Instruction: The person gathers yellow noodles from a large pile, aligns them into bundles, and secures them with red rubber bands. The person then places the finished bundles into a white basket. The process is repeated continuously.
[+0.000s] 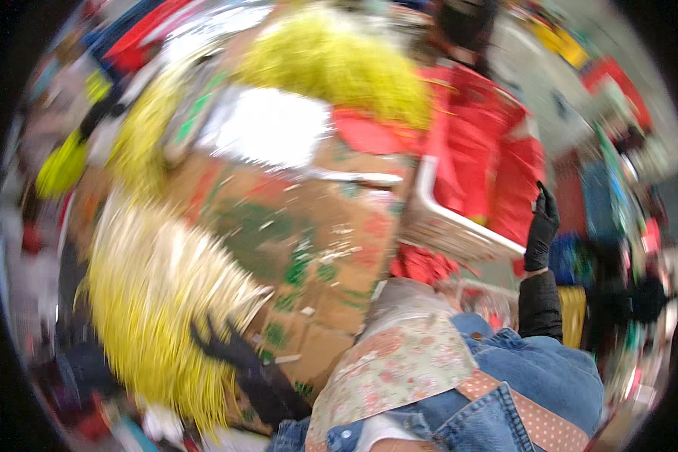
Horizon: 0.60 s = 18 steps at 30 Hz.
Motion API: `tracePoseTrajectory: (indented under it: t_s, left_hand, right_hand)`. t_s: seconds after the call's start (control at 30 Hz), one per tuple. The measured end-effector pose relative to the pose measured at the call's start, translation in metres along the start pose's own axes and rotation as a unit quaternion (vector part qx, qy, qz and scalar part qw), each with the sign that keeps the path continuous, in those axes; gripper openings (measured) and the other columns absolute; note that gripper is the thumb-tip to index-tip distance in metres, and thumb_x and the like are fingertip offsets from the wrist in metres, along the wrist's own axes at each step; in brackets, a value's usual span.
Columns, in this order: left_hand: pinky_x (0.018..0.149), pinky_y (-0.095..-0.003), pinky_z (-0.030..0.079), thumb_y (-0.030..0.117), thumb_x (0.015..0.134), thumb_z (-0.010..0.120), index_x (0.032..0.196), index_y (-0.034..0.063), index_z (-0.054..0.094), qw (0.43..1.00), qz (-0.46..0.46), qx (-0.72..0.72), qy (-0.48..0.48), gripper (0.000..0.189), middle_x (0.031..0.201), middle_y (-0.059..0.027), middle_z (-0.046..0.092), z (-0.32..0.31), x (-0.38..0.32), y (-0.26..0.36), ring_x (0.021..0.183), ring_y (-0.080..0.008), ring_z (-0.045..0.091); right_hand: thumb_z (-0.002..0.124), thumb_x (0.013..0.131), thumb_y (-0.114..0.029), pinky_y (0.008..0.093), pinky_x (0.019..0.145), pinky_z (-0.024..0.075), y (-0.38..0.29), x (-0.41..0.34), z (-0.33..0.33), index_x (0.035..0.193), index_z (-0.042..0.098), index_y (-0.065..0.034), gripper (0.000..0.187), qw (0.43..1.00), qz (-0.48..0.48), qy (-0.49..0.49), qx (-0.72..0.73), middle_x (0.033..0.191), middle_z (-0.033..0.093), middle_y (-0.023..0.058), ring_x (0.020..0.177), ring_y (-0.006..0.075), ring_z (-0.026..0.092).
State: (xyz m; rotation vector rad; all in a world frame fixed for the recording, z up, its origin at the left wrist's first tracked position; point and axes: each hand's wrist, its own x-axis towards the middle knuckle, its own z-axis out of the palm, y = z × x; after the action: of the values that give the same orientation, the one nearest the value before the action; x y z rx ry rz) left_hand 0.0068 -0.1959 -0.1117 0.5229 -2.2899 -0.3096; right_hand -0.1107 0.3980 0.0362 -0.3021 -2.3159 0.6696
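My left hand, in a dark glove, is at the lower left, fingers spread beside a large bundle of yellow and whitish strands. Whether it touches the strands is unclear from the blur. Over to the right, my right hand, also in a dark glove, is at the outer corner of a white plastic crate with red sheet material in it. Its fingers point up; contact with the crate rim cannot be told. Between my hands lies flattened printed cardboard with a white strip-like tool on it.
Another yellow strand bundle lies at the far side, by a shiny silvery-white sheet. Crumpled red material is below the crate. At the left edge is a person's dark sleeve with a yellow part. Another person stands beyond the crate.
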Motion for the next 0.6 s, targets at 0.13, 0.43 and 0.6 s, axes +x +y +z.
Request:
tracePoseTrajectory:
  t_s: [0.13,0.43,0.6]
  left_hand:
    - [0.07,-0.0413,0.041,0.006,0.081,0.066,0.084,-0.0022,0.056,0.991,-0.096,-0.091,-0.001,0.014,0.079,-0.0152,0.051,-0.015,-0.056,0.032,0.078,-0.0306,0.05]
    - [0.059,-0.038,0.042,0.02,0.085,0.061,0.073,-0.0034,0.057,0.978,-0.086,-0.051,-0.182,0.026,0.074,-0.0183,0.055,0.024,-0.038,0.029,0.066,-0.0279,0.052]
    - [0.064,-0.0351,0.045,0.016,0.084,0.062,0.086,-0.0028,0.058,0.923,-0.203,-0.009,-0.327,0.019,0.082,-0.0156,0.059,0.022,-0.009,0.094,0.074,-0.0234,0.054]
  right_hand:
    - [0.063,0.08,-0.017,0.0404,0.092,0.0386,0.126,-0.095,-0.173,0.119,0.054,-0.0068,0.042,0.815,0.329,-0.164,-0.447,0.123,0.05,0.0166,0.11,0.0319,0.048]
    - [0.062,0.082,-0.029,0.0396,0.106,0.0233,0.182,-0.025,0.053,0.131,0.04,-0.0063,0.058,0.986,0.132,0.044,0.091,0.134,0.04,0.0154,0.125,0.0319,0.034]
    - [0.061,0.082,-0.043,0.0399,0.102,0.0299,0.167,0.077,0.243,0.133,0.032,-0.0001,0.073,0.956,0.235,0.17,0.037,0.129,0.041,0.0247,0.12,0.0365,0.038]
